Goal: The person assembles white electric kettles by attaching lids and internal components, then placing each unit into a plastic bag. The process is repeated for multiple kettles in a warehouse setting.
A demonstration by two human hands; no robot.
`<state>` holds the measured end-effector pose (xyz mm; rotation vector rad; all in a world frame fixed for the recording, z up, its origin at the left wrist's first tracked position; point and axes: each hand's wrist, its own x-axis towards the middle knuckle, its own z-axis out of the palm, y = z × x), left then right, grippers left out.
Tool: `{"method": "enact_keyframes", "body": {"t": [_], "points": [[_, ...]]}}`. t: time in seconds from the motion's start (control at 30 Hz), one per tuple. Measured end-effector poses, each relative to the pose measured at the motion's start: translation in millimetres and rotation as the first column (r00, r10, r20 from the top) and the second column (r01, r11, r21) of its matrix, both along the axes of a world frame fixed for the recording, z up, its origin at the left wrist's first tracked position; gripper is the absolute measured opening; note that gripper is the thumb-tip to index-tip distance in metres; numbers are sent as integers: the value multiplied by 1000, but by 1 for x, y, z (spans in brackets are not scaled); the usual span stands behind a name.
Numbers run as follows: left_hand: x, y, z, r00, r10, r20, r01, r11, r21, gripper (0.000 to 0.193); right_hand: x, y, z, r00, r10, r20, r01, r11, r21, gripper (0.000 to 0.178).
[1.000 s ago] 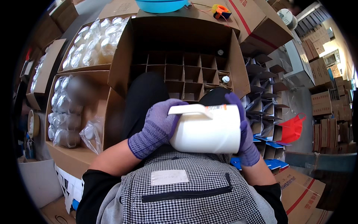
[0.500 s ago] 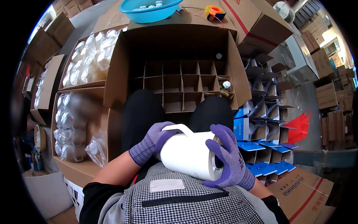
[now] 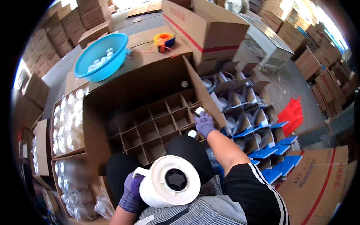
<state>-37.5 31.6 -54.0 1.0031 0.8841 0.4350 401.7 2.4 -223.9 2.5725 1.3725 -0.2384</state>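
A white jug [image 3: 157, 189] with a side handle rests tilted over my lap. Its round end faces up, with a black disc [image 3: 176, 179] in the middle. My left hand [image 3: 132, 189] grips the jug by its handle side, fingers partly hidden behind it. My right hand [image 3: 204, 124] reaches into the open carton [image 3: 98, 123] with cardboard dividers, its fingers closed around a small white-topped piece [image 3: 199, 111] in the right-hand column. Another white-topped piece [image 3: 192, 134] stands nearer me, and a third [image 3: 184, 84] stands farther back. Both hands wear purple gloves.
A blue basin [image 3: 101, 75] with small white pieces and an orange-and-blue tape dispenser [image 3: 164, 40] lie beyond the carton. Plastic-wrapped white items fill boxes [image 3: 69, 123] at left. Blue-flapped boxes [image 3: 264, 152] and a red bag [image 3: 291, 116] are at right.
My right hand has left the jug and moved forward into the divided carton. The jug has turned its round end upward, still in my left hand. The view has shifted.
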Motion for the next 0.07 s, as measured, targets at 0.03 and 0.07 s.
{"method": "enact_keyframes", "body": {"t": [0.03,0.07], "points": [[10,4,19,985,-132,-109,154,963,221,26,4,-13,-1,1000,22,-3,-22,1000,-1,49],[22,10,29,966,-225,-125,246,950,190,29,8,-21,9,997,-37,-64,32,997,-77,53]]}}
